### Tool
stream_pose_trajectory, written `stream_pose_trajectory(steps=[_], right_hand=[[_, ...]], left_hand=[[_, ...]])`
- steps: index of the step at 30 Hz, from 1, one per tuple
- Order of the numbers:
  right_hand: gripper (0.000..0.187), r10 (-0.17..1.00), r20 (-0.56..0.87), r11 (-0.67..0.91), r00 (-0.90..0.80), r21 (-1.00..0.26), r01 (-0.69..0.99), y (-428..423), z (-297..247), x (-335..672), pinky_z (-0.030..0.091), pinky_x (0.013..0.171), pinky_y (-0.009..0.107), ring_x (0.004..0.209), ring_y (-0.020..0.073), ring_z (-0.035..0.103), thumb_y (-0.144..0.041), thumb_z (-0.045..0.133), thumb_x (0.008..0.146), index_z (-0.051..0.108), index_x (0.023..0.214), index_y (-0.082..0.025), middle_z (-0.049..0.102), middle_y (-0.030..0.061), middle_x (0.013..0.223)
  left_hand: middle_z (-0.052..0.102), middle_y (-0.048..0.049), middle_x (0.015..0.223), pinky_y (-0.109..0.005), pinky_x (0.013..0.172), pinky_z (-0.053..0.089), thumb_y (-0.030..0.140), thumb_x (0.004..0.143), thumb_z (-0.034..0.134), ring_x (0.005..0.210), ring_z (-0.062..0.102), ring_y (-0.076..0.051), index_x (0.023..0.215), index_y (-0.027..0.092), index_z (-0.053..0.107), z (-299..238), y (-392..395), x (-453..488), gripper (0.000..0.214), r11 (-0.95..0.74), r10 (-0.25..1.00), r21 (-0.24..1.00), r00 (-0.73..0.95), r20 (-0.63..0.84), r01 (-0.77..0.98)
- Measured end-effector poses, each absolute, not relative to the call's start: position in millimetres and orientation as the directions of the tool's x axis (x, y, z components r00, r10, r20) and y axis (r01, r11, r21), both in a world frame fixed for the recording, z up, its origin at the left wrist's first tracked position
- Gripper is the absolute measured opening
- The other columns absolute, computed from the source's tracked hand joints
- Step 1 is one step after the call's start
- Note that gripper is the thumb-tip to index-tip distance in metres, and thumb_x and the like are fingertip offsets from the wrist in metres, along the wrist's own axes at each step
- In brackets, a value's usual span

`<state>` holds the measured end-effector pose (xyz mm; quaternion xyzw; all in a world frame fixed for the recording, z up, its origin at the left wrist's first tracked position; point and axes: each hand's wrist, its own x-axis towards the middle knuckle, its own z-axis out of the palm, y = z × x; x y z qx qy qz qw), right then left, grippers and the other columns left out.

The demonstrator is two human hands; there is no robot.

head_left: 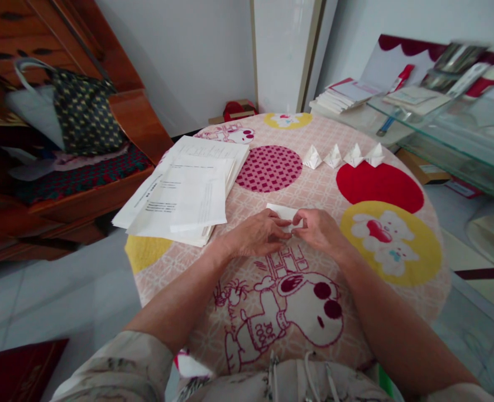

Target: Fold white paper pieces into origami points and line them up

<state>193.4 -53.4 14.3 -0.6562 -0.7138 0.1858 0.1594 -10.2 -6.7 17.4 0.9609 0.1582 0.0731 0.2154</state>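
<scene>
A small piece of white folded paper (281, 210) lies on the table in front of me, partly covered by my fingers. From its left side, my left hand (258, 233) presses and holds it with bent fingers. My right hand (321, 230) pinches the paper's right part between thumb and fingers, close to the left fingertips. Farther back on the right stands a row of several small folded paper boats (334, 156). To the left of my hands rests a stack of printed paper sheets (188, 187).
The round table wears a patterned cloth (267, 312) with cartoon figures and coloured circles. At right stands a glass shelf (447, 131) with a metal container and papers. A wooden seat (83, 195) at left carries a patterned bag (85, 111).
</scene>
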Motion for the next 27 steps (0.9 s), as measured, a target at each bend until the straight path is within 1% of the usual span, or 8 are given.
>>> stream_pose_trajectory(steps=[6,9,16,18,20,22,24,27], right_hand=[[0.009,1.0,-0.004,-0.014,0.014,-0.427,0.904,-50.0,11.0,203.2,0.04,0.064,0.028,0.072,0.0189,0.063,-0.012,0.069,0.074,0.074,0.08,-0.017,0.072,0.0064,0.076],[0.008,0.997,-0.008,-0.069,0.072,-0.415,0.907,-45.2,8.6,214.1,0.039,0.063,0.028,0.068,0.018,0.061,-0.013,0.069,0.074,0.074,0.077,-0.017,0.071,0.0051,0.073],[0.014,0.966,0.073,-0.195,0.248,-0.424,0.884,-38.2,5.8,242.9,0.041,0.061,0.03,0.066,0.0197,0.061,-0.012,0.061,0.074,0.074,0.076,-0.015,0.069,0.0062,0.069],[0.018,0.963,0.162,-0.116,0.216,-0.474,0.873,-38.6,4.2,244.2,0.045,0.063,0.03,0.067,0.0204,0.062,-0.014,0.057,0.077,0.075,0.082,-0.015,0.07,0.0067,0.072],[0.022,0.951,0.295,0.076,0.087,-0.499,0.863,-39.6,0.9,239.8,0.05,0.072,0.032,0.076,0.0221,0.065,-0.016,0.054,0.082,0.075,0.09,-0.015,0.073,0.0092,0.082],[0.025,0.913,0.404,0.261,-0.066,-0.452,0.853,-40.9,-4.6,231.1,0.052,0.084,0.036,0.091,0.0257,0.066,-0.016,0.054,0.084,0.075,0.098,-0.015,0.073,0.0134,0.097],[0.027,0.886,0.43,0.356,-0.174,-0.39,0.85,-42.1,-11.2,221.6,0.051,0.096,0.042,0.107,0.0302,0.063,-0.016,0.054,0.087,0.073,0.106,-0.013,0.07,0.0182,0.113],[0.029,0.886,0.389,0.391,-0.251,-0.339,0.856,-43.3,-19.1,212.8,0.049,0.1,0.049,0.115,0.0343,0.059,-0.018,0.052,0.092,0.07,0.113,-0.009,0.065,0.0238,0.123]], left_hand=[[0.063,-0.0089,0.14,-0.045,0.106,0.045,0.03,0.091,0.064,0.124,0.056,-0.028,0.115,0.022,0.075,17.2,-7.7,-11.6,0.027,-0.869,0.356,0.38,0.934,0.035,0.317],[0.063,-0.0099,0.14,-0.045,0.105,0.045,0.032,0.092,0.064,0.125,0.056,-0.029,0.113,0.021,0.076,17.5,-7.8,-11.6,0.026,-0.871,0.35,0.38,0.936,0.037,0.311],[0.064,-0.0081,0.14,-0.045,0.104,0.045,0.031,0.089,0.066,0.123,0.057,-0.028,0.112,0.023,0.077,15.2,-8.3,-11.2,0.027,-0.869,0.368,0.377,0.928,0.055,0.322],[0.063,-0.0078,0.141,-0.045,0.105,0.045,0.032,0.089,0.066,0.124,0.056,-0.028,0.113,0.023,0.076,14.6,-9.0,-11.7,0.028,-0.869,0.368,0.376,0.928,0.055,0.322],[0.062,-0.0075,0.142,-0.045,0.106,0.044,0.031,0.089,0.066,0.126,0.055,-0.028,0.115,0.023,0.075,14.3,-9.6,-12.2,0.029,-0.867,0.367,0.382,0.929,0.051,0.321],[0.061,-0.0075,0.143,-0.045,0.107,0.043,0.032,0.089,0.065,0.127,0.055,-0.029,0.116,0.023,0.074,14.1,-9.9,-12.7,0.03,-0.863,0.365,0.393,0.93,0.05,0.318],[0.062,-0.0081,0.142,-0.046,0.107,0.043,0.032,0.09,0.065,0.126,0.055,-0.029,0.115,0.023,0.075,13.8,-10.0,-12.8,0.029,-0.86,0.362,0.404,0.931,0.055,0.31],[0.062,-0.0089,0.142,-0.047,0.105,0.045,0.031,0.089,0.064,0.125,0.055,-0.03,0.115,0.022,0.075,13.9,-10.3,-12.4,0.029,-0.862,0.358,0.406,0.932,0.064,0.303]])
